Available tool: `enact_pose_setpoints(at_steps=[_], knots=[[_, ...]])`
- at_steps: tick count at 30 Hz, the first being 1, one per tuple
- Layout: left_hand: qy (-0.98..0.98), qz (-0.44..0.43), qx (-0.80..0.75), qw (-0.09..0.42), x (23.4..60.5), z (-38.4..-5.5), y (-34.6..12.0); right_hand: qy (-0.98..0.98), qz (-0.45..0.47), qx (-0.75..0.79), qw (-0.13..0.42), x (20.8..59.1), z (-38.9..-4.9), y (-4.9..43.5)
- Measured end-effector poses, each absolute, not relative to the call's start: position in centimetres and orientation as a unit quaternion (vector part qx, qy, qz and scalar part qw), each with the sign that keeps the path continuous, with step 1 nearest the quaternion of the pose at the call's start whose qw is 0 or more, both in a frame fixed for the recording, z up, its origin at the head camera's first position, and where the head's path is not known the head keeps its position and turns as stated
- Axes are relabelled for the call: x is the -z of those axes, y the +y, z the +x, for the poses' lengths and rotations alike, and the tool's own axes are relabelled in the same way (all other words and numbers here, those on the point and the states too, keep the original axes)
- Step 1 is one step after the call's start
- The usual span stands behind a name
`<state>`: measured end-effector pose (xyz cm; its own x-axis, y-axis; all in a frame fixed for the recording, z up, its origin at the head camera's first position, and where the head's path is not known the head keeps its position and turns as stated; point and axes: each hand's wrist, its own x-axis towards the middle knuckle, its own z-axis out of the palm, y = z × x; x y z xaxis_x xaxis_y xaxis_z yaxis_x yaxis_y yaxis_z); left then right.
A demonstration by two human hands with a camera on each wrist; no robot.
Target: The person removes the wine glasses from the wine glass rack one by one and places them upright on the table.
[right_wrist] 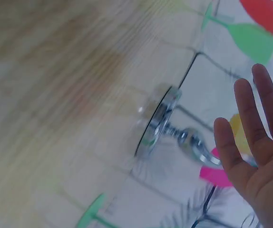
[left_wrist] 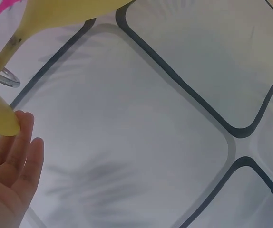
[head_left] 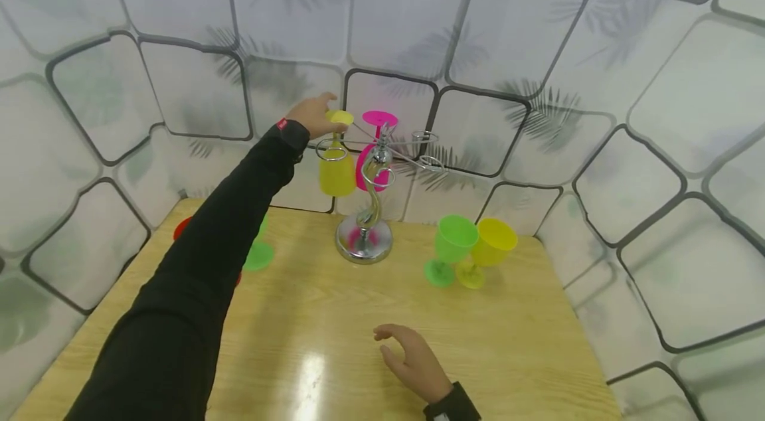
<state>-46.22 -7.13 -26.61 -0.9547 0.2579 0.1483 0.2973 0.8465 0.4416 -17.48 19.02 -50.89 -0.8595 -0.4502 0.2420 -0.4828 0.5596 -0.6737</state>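
Note:
A yellow goblet point(head_left: 337, 174) hangs upside down on a chrome stemware rack point(head_left: 372, 192), its stem inside a wire ring and its foot point(left_wrist: 1, 116) uppermost. My left hand point(head_left: 312, 117) is at that foot, fingers nearly straight with fingertips right at its edge. Beside it a pink goblet point(head_left: 378, 119) hangs upside down too, partly hidden by the rack's post. My right hand point(head_left: 412, 362) is over the front of the table, holding nothing, its fingers point(right_wrist: 250, 116) loosely extended.
On the wooden table point(head_left: 335, 315), a green goblet point(head_left: 455, 240) and a yellow goblet point(head_left: 493, 243) stand upright at right. At left, a green goblet point(head_left: 259, 256) and red ones point(head_left: 182, 228) are mostly hidden by my left sleeve point(head_left: 197, 275). A patterned wall point(head_left: 287, 2) rises behind.

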Motion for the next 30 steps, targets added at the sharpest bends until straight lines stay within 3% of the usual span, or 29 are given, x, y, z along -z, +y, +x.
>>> enact_pose_setpoints(at_steps=[11,21,30], knots=[[-0.964,-0.144,0.217,0.048,26.1,-46.8,-6.3,-0.859,0.389,-0.333,0.014,49.7,-20.0,14.6],[-0.967,-0.153,0.201,0.044,26.4,-47.3,-5.6,-0.859,0.390,-0.332,-0.007,49.2,-20.7,13.9],[-0.974,-0.109,0.190,0.059,26.1,-46.8,-6.1,-0.851,0.393,-0.347,-0.018,49.5,-21.0,13.8]])
